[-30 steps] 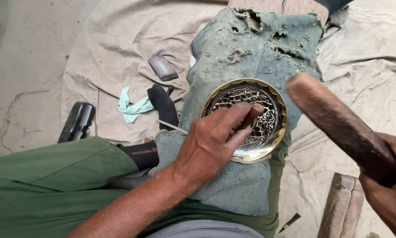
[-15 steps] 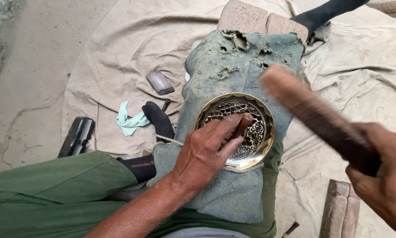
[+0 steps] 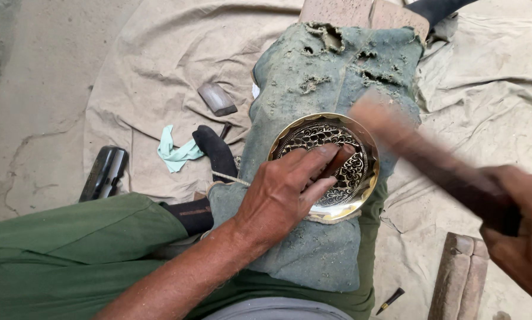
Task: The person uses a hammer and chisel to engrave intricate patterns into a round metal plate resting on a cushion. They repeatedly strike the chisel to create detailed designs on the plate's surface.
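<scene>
Brass plate (image 3: pixel 360 204) with pierced pattern lies on worn green cloth (image 3: pixel 313 83) over my lap; my left hand (image 3: pixel 280 195) rests on it, fingers pinching a small punch (image 3: pixel 340 161) upright. Right hand (image 3: pixel 523 228) clamped round a blurred wooden mallet (image 3: pixel 420 157) above the plate; tan sheet (image 3: pixel 129 89) beneath.

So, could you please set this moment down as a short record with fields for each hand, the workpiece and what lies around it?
left hand: rests on the brass plate, fingers pinching a thin reddish punch against it
right hand: grips a wooden mallet, blurred, its head above the plate
brass plate: round, pierced pattern, lying on a worn green pad
pad support: draped over the person's lap
ground: beige cloth with a grey block, a mint rag and a dark tool
lower right: wooden pieces
</scene>
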The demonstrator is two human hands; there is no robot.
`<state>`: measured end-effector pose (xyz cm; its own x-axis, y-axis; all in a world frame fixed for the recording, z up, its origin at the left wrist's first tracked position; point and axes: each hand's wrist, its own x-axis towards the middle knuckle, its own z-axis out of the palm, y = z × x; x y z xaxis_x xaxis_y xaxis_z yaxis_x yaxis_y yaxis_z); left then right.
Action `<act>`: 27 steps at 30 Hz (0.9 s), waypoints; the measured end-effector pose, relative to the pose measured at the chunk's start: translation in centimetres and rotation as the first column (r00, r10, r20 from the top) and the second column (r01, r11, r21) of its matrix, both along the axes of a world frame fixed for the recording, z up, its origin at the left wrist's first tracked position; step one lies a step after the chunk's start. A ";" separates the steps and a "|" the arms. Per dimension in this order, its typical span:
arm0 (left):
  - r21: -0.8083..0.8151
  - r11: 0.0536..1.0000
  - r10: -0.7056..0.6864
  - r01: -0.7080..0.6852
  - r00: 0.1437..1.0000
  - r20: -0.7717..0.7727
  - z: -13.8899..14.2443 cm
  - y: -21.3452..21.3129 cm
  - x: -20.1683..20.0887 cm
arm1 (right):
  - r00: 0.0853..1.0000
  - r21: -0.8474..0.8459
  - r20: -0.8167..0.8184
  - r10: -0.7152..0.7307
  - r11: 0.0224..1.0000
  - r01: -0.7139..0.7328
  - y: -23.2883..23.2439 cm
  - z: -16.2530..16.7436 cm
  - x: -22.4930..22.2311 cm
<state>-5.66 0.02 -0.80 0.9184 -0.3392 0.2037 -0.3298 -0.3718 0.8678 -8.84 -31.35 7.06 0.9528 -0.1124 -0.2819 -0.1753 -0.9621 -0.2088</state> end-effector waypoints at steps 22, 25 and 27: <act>0.026 0.992 -0.125 0.124 0.992 0.028 0.0 0.1 1.1 | 0.998 -0.060 -0.052 -0.021 0.998 0.018 -4.0 -3.9 -3.2; 0.000 0.990 -0.141 0.141 0.989 0.044 0.0 0.2 1.2 | 0.996 0.161 0.089 -0.031 0.987 0.016 -2.9 -2.8 -3.4; 0.021 0.989 -0.148 0.148 0.989 0.008 0.0 0.3 1.3 | 0.982 0.167 0.178 0.069 0.981 -0.099 -1.7 -2.5 -2.7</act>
